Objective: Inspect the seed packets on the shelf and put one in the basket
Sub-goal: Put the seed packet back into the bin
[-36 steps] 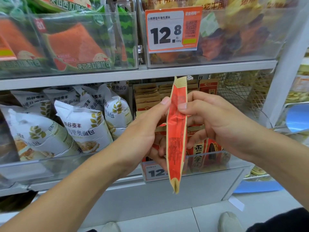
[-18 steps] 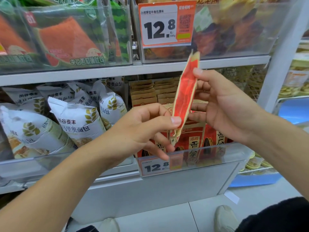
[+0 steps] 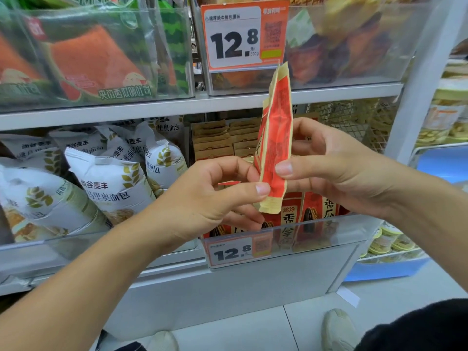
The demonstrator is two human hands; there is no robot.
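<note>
Holding seed packet (image 3: 274,138), both hands.

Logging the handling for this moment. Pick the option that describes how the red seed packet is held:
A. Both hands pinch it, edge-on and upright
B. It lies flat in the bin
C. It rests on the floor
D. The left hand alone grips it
A: the left hand and right hand both pinch the red seed packet, which stands upright and edge-on before the shelf.

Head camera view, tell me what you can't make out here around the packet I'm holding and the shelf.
- Seed packet: turned edge-on, front face unseen; its print is too small and blurred.
- Basket: nowhere in the head view.
- Left hand and right hand: fingers behind the packet are hidden by it.
- Lower price tag: small print blurred.
- Seed packets in the bin: partly covered by the hands and the held packet.
</note>
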